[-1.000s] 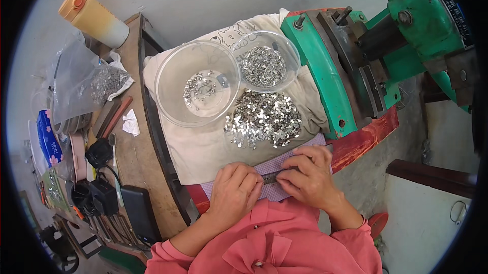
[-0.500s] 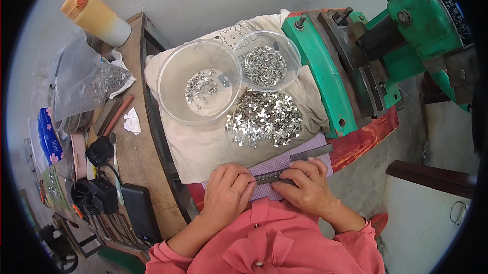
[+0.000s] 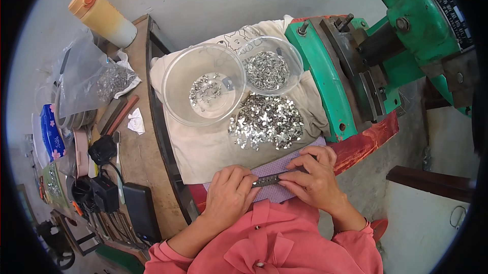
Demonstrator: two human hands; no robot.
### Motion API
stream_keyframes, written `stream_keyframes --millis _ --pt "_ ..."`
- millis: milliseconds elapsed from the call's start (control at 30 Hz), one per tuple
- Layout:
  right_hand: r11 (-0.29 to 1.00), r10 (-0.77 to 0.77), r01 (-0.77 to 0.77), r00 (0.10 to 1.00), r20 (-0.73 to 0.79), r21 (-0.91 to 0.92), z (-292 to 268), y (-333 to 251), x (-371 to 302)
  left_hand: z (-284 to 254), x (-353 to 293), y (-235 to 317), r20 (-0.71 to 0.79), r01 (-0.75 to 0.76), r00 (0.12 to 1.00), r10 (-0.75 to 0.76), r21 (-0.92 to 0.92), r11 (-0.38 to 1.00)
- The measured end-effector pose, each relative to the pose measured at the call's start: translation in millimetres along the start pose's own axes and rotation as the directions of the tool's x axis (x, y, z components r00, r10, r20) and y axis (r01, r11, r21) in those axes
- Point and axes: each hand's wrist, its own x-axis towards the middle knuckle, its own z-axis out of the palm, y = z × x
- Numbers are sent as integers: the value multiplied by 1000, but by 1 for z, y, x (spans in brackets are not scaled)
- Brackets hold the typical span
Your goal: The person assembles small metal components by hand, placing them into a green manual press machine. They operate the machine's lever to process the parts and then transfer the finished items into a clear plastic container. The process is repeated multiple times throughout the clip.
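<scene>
Low in front of me, a short dark metal bar with a row of small slots or pieces along it lies across a lilac checked cloth. My left hand is closed on its left end, fingertips pressed together. My right hand pinches the right end between thumb and fingers, its index finger raised and bent. Beyond the hands is a heap of small shiny metal pieces on a beige cloth. Behind the heap, a large clear tub holds some small metal parts, and a smaller clear tub holds many pin-like ones.
A green press with dark steel tooling stands at the right. On the left, a wooden table carries a yellow bottle, a plastic bag of metal parts, a black power bank and cables. A red cloth lies beneath the press.
My right hand has moved slightly up and right, its index finger lifting. The separate flat dark strip beside it is now mostly hidden by the hand. The view has shifted a little.
</scene>
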Motion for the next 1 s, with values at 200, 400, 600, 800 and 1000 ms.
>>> stream_keyframes --millis 200,400,600,800,1000 --pt "999 -35 38 997 -64 32 8 8 37 -5 -3 0 -6 26 1000 -26 22 999" --pt "996 -84 83 996 -41 -30 29 9 59 -6 -3 1 -9 54 998 -54 -4 999" --pt "996 -84 82 994 -71 -36 32 2 61 -8 0 0 -21 51 998 -52 -38 998" --pt "996 -82 80 995 -50 -46 32 -4 62 -5 -2 -1 -11 38 999 -38 -34 999" --pt "997 -74 75 996 -55 4 32 2 60 -2 2 1 -18 26 999 -27 -53 998"
